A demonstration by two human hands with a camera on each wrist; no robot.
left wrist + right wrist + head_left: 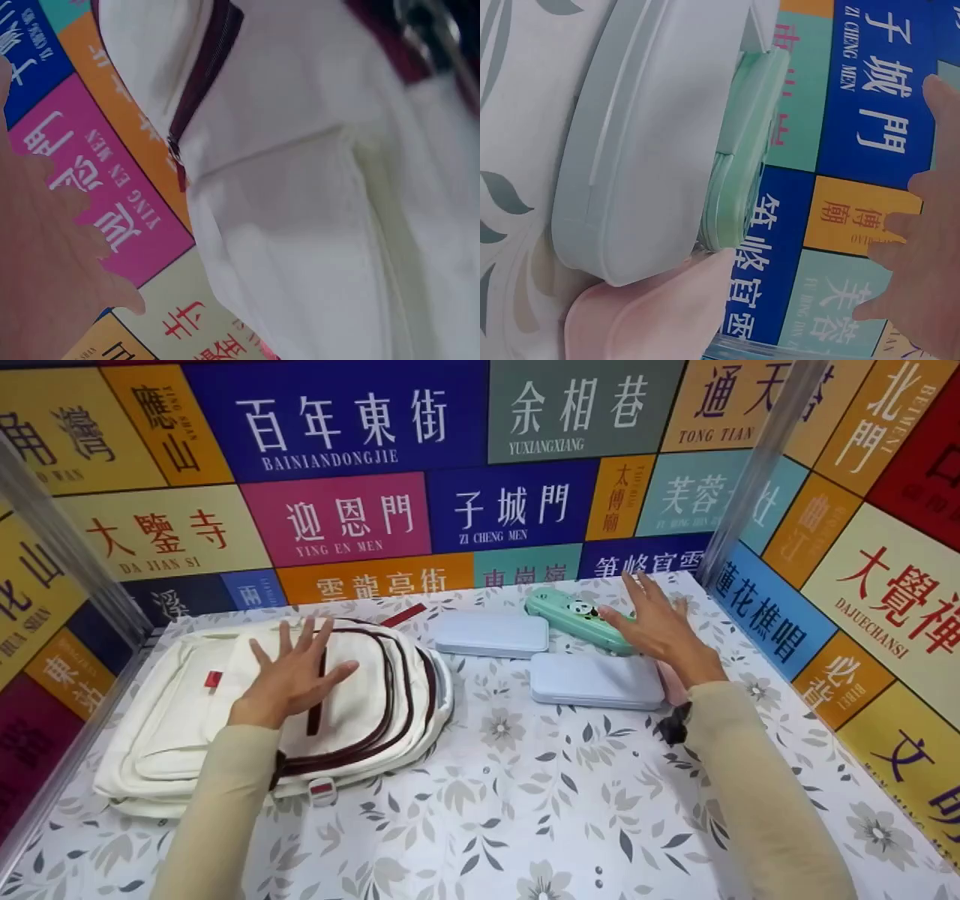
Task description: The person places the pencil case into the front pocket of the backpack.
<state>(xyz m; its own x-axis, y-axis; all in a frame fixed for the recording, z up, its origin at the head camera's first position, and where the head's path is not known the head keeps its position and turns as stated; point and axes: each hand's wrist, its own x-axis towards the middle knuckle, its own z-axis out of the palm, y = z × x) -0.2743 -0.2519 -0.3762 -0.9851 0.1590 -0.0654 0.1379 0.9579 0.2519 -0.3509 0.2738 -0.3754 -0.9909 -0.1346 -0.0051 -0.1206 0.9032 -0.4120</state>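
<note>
- The backpack (367, 686) lies flat on the left of the tabletop (525, 780); it is cream-white, rounded at one end, with dark maroon zip lines, a small red tag (213, 679) and a dark strip down its front pocket.
- To its right sit two pale blue cases, smooth and round-cornered: the farther case (491, 634) near the bag, the nearer case (596, 679) farther right.
- Behind the nearer one, a mint-green case (574, 621) slants across, a black-and-white panda on its lid.
- A pink case (673, 688) lies at the nearer blue case's right end.
- The left hand (289, 682) is over the backpack, fingers spread apart, gripping nothing.
- The right hand (660, 626) is over the green case's right end, fingers likewise apart and holding nothing.
- The left hand and sleeve hide part of the backpack's front; the right hand and forearm cover most of the pink case in the head view.
- In the left wrist view the backpack is cut off and blurred at upper right, where a metallic piece is hard to make out.
</note>
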